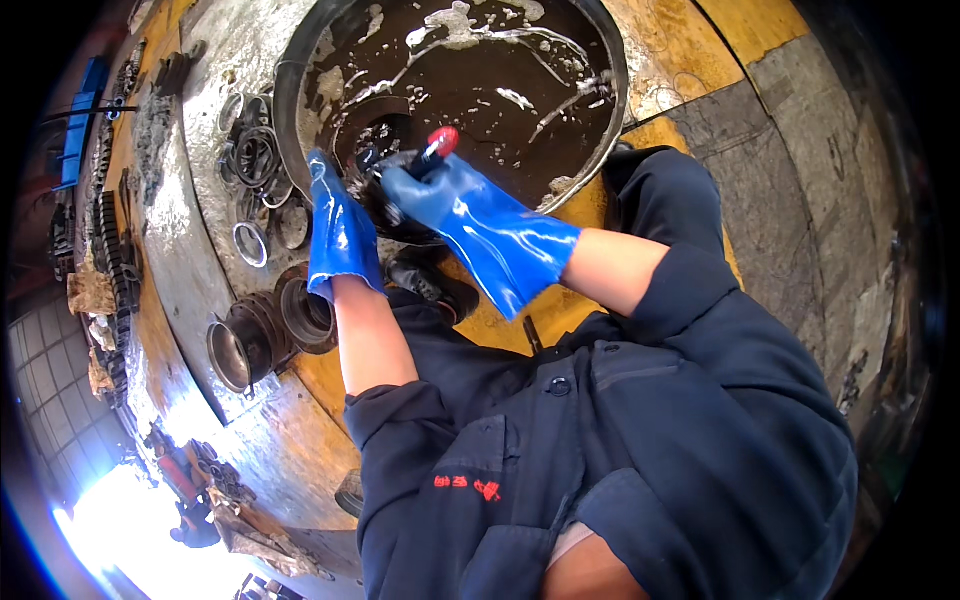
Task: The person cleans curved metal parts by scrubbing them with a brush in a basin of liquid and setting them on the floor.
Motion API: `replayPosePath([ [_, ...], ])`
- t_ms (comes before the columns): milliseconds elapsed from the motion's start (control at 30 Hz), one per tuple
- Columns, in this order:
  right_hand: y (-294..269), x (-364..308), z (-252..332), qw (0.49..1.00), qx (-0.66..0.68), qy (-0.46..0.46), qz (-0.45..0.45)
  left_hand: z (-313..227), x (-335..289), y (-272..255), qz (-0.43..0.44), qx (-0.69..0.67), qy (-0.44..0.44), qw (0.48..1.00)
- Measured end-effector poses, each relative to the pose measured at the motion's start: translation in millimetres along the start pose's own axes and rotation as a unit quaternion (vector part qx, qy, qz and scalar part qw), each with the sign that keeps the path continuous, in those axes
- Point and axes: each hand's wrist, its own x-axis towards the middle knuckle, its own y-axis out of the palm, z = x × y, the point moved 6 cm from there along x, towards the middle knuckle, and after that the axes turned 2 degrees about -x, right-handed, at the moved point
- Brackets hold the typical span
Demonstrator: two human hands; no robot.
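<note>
Both my hands wear long blue rubber gloves at the near left rim of a large round tub [287,115] of dark, foamy liquid. My right hand [435,195] is closed around the handle of a tool [434,152], black with a red end; its working end is blurred and partly hidden. My left hand [342,225] grips the left side of a dark, wet round metal part [375,120], its fingers pointing away from me and its thumb out of sight. The tool's far end is close to this part, but I cannot tell whether they touch.
Left of the tub lie several dark rings [252,155] and a pale ring [251,245]. Nearer me sit rusty cylindrical parts [240,350]. Metal tracks [112,250] and a blue object [80,125] are at far left. My shoe [430,285] is just below the tub.
</note>
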Motion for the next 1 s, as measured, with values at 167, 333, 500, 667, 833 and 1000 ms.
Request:
replayPosePath([
  [167, -26.0, -31.1, -32.3, 0.993, -0.116, 0.007, 0.014, 18.7, 27.1, -7.0, 0.051, -0.032, 0.006, 0.998],
  [333, -63.8, -15.7, -51.0, 0.934, -0.356, 0.007, 0.029, 11.0, 13.7, 11.5, 0.061, -0.020, -0.032, 0.997],
  [500, -63.7, 0.7, -9.1, 0.988, -0.142, -0.035, 0.046, 20.7, 32.3, -7.8, 0.078, -0.051, 0.000, 0.996],
  [667, -11.8, 33.5, 24.5, 0.974, 0.138, -0.132, 0.119, 11.9, 28.5, -5.6, -0.018, 0.060, 0.021, 0.998],
  [833, -10.0, 95.6, 25.5, 0.991, -0.061, -0.088, 0.085, 8.0, 17.7, 1.1, 0.037, -0.009, -0.003, 0.999],
  [1000, -34.1, 137.5, 21.3, 0.994, -0.101, 0.002, 0.033, -0.5, 5.1, -0.1, -0.036, 0.083, 0.038, 0.995],
])
